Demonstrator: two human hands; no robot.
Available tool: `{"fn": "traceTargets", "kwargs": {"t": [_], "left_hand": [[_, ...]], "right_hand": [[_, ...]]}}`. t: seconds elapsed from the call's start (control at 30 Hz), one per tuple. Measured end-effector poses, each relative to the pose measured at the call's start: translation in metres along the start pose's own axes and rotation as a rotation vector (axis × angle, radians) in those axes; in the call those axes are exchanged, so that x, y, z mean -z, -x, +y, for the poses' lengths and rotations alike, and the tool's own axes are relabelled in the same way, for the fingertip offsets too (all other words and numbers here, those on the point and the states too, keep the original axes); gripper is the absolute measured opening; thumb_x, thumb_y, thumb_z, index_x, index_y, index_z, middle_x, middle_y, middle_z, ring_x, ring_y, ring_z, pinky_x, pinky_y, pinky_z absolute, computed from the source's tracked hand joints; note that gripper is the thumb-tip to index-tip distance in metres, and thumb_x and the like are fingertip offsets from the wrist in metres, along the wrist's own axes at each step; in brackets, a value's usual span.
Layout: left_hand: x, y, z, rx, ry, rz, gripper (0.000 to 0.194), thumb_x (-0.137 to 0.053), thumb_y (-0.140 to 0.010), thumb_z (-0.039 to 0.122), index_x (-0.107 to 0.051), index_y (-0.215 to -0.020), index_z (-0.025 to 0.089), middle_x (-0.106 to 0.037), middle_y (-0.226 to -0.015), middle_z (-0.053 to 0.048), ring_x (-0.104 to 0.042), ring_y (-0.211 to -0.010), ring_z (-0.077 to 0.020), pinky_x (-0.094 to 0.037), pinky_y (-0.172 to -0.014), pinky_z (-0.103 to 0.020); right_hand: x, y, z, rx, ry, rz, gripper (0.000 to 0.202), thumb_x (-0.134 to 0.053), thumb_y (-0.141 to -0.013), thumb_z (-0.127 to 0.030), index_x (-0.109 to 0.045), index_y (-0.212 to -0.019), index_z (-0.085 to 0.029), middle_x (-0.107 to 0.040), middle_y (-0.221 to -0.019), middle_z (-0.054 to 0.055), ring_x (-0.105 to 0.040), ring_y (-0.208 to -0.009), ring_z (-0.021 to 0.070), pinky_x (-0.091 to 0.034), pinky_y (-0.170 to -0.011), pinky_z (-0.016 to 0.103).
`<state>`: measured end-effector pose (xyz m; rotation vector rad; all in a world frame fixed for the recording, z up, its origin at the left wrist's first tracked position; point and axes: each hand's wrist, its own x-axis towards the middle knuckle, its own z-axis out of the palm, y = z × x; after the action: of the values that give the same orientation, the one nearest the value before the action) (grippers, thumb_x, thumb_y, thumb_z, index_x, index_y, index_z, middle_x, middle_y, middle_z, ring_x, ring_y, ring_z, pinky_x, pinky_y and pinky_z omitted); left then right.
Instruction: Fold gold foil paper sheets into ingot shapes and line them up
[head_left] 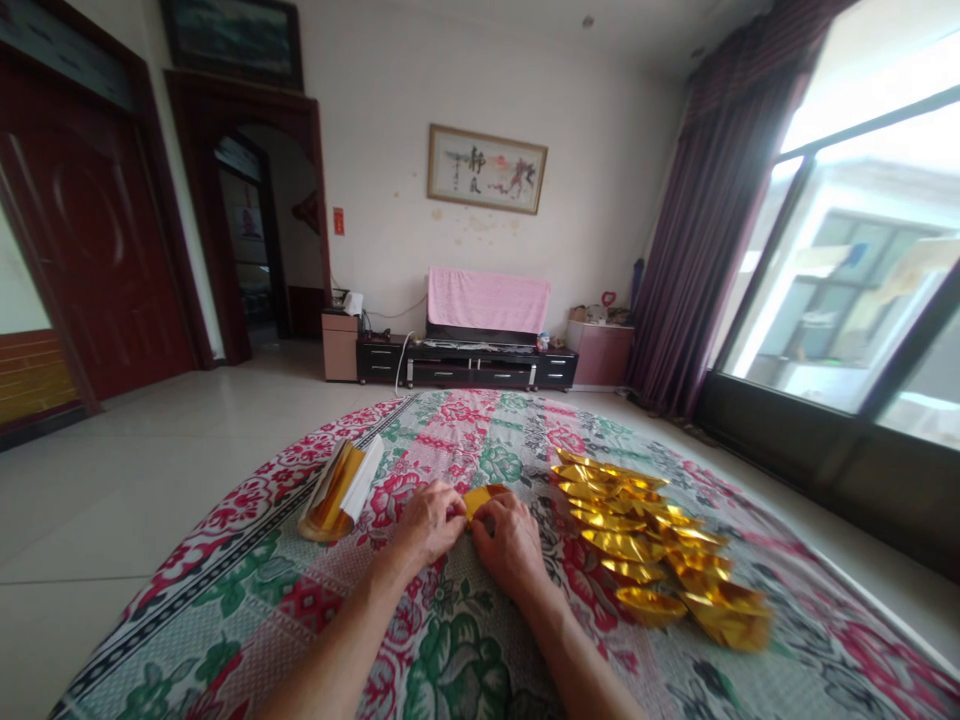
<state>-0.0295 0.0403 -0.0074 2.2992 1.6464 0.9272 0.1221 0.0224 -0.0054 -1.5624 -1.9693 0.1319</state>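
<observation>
A small piece of gold foil paper (pixel 484 497) lies between my two hands at the middle of the cloth-covered table. My left hand (pixel 433 520) is closed, its fingertips pinching the paper's left side. My right hand (pixel 510 535) is curled over the paper's right side, with thumb and fingers pressed together on it. Parts of the paper are hidden under the fingers. To the right of my right hand, folded gold foil boat shapes (pixel 626 545) stand in rows. Left of my left hand is a curled stack of gold and white paper sheets (pixel 341 490).
The table (pixel 465 640) carries a patterned red, green and white cloth. Beyond it stand a low black cabinet (pixel 469 370) and a pink cloth (pixel 489 300) over a screen-shaped object. A curtain (pixel 705 200) and large windows are at the right.
</observation>
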Motion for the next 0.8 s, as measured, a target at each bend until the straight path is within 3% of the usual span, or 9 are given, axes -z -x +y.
{"fn": "traceTargets", "kwargs": {"t": [0.6,0.8], "left_hand": [[-0.002,-0.003,-0.001,0.019,0.004,-0.02,0.009,-0.06,-0.069,0.016,-0.065,-0.075,0.02,-0.06,-0.086,-0.003,-0.054,-0.086,-0.0164,-0.041,-0.08,-0.029],[-0.003,-0.003,-0.004,-0.002,-0.013,-0.02,0.009,-0.058,-0.07,0.017,-0.065,-0.076,0.02,-0.06,-0.086,-0.003,-0.055,-0.086,-0.0164,-0.041,-0.081,-0.03]], "right_hand": [[0.004,-0.006,0.015,0.064,-0.11,-0.127,0.028,-0.047,-0.078,-0.012,-0.071,-0.08,-0.025,-0.06,-0.097,0.003,-0.054,-0.091,0.0149,-0.037,-0.08,0.025],[0.006,0.0,0.006,0.038,-0.071,-0.022,0.021,-0.049,-0.081,-0.023,-0.069,-0.082,-0.024,-0.06,-0.097,0.004,-0.053,-0.089,0.0163,-0.035,-0.078,0.027]]}}
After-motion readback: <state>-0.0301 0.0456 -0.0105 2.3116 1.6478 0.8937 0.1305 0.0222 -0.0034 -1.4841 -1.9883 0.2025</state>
